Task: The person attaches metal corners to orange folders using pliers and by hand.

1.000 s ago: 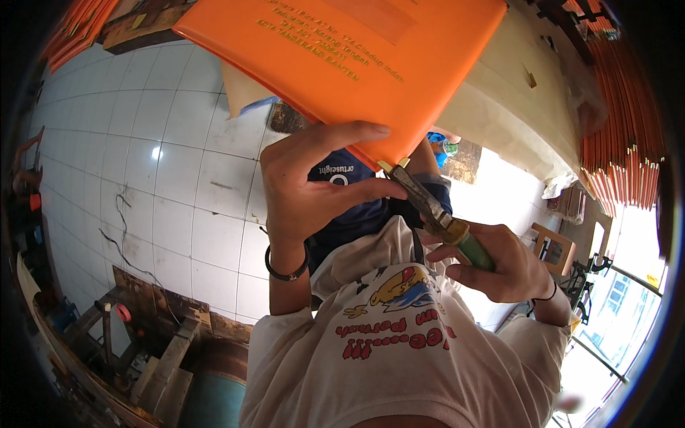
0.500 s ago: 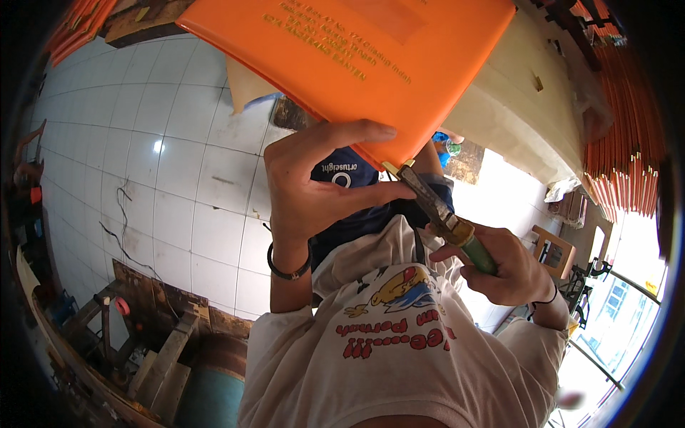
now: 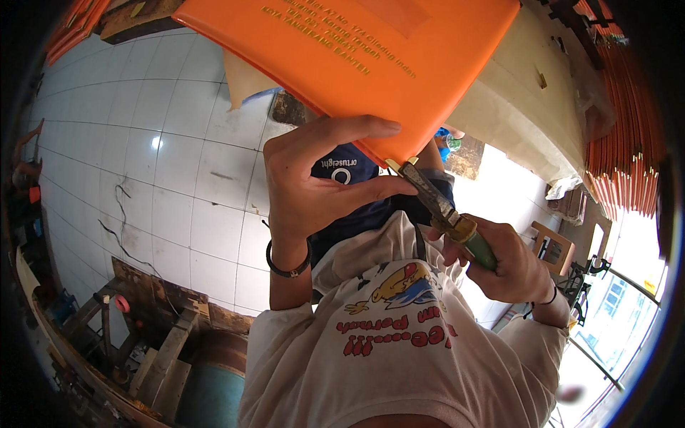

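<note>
A large flat orange cover with gold lettering fills the top of the view. My left hand grips its lower edge, fingers curled over the front and thumb beneath. My right hand holds pliers with a green handle and a rusty metal head. The plier jaws touch a small brass corner piece at the cover's lower corner, just right of my left fingers. A black band circles my left wrist.
White floor tiles spread to the left, with a thin wire lying on them. Stacked orange covers with brass corners stand at the right. A blue drum and wooden scraps sit at the lower left. A small wooden stool is at the right.
The orange cover and both hands have shifted slightly; the plier jaws stay at the cover's lower corner.
</note>
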A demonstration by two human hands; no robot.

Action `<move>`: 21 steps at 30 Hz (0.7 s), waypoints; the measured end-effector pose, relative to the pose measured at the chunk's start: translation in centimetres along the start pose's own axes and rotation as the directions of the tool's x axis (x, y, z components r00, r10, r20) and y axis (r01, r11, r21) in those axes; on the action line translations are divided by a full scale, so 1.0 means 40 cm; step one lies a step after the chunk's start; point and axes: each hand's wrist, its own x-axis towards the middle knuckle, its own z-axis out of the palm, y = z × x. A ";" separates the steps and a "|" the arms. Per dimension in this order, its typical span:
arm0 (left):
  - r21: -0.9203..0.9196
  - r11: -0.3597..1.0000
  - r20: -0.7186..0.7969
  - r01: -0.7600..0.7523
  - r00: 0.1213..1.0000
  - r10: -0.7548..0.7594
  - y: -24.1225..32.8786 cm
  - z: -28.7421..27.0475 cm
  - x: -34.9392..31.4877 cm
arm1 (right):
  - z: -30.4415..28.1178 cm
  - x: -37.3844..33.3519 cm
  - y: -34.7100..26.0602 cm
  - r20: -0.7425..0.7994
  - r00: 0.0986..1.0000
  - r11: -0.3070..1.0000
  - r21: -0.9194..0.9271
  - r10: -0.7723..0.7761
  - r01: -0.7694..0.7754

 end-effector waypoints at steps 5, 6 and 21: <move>-0.016 1.000 0.013 0.007 1.000 -0.007 0.004 -0.003 0.007 | 0.023 -0.008 0.022 -0.140 0.988 0.997 -0.013 -0.072 0.071; -0.009 1.000 0.015 0.009 1.000 -0.009 0.004 -0.004 0.007 | 0.022 -0.005 0.011 -0.137 0.988 0.997 -0.013 -0.073 0.072; 0.038 0.999 -0.011 0.001 1.000 0.000 0.000 0.004 -0.002 | 0.012 0.007 0.013 0.002 1.000 0.928 -0.371 0.001 0.000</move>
